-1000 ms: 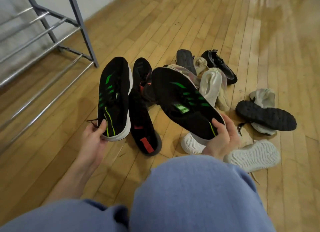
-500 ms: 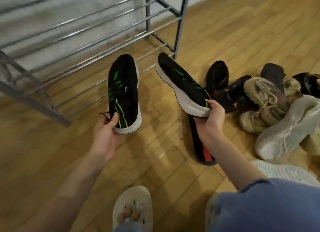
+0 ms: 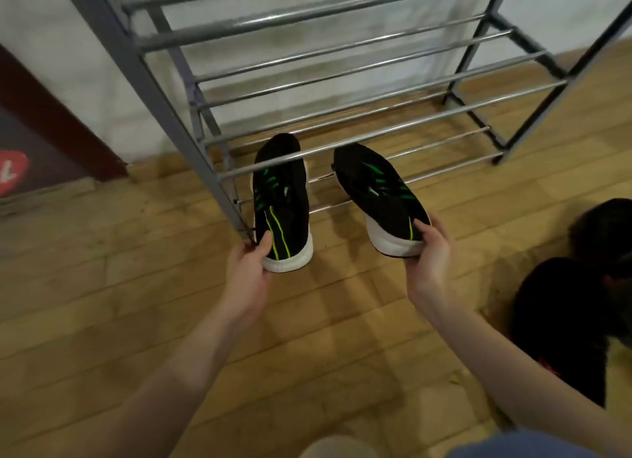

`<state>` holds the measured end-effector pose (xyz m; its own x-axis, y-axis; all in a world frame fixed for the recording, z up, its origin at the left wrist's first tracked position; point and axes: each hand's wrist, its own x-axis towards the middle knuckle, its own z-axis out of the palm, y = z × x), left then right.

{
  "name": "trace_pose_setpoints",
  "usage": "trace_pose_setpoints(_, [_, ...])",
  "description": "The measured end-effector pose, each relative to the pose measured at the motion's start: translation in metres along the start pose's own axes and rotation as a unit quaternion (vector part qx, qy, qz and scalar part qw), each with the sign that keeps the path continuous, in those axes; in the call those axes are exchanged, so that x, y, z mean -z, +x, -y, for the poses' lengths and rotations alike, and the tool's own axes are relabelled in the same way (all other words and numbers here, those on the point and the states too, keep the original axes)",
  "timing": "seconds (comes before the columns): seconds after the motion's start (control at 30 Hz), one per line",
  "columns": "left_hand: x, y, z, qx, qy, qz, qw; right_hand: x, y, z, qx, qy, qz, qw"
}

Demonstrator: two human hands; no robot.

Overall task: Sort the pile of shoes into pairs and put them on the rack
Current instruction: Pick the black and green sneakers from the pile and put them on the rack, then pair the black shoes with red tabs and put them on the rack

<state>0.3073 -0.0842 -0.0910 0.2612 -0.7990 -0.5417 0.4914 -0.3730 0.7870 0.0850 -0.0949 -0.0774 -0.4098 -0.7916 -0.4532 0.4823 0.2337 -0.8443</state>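
I hold a matching pair of black sneakers with green stripes and white soles. My left hand (image 3: 248, 269) grips the heel of the left sneaker (image 3: 281, 204), whose toe pokes in under a bar of the grey metal shoe rack (image 3: 342, 122), over its lowest bars. My right hand (image 3: 427, 262) grips the heel of the right sneaker (image 3: 379, 197), which is tilted, with its toe over the lowest bars. All the rack's shelves in view are bare.
Two dark shoes (image 3: 578, 307) from the pile lie on the wooden floor at the right edge, one with a red mark. A dark red door frame (image 3: 51, 115) stands at the left by the white wall. My blue-clad knee (image 3: 533, 445) shows at the bottom.
The view swung left toward the rack. Both hands carried the sneakers forward, from the floor in front of the rack to its lowest level. The pile has slid to the right edge.
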Motion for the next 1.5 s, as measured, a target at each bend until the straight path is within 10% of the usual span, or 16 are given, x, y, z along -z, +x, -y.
trace_pose_setpoints(0.43, [-0.029,0.037,-0.006,0.075,-0.167,-0.158,0.970,-0.090,0.065,-0.020,-0.012,-0.052,0.066,0.996])
trace_pose_setpoints(0.73, [-0.027,0.016,0.007,0.046,-0.096,-0.127,0.986,-0.043,0.031,-0.011,0.071,-0.135,0.035,0.988])
trace_pose_setpoints(1.1, [-0.110,-0.052,0.078,0.095,0.223,0.061,0.968,0.136,-0.003,0.022,0.150,-0.401,0.024,0.903])
trace_pose_setpoints(1.5, [-0.196,-0.100,0.148,0.072,0.385,0.238,0.888,0.270,-0.049,0.042,0.204,-0.366,-0.148,0.896])
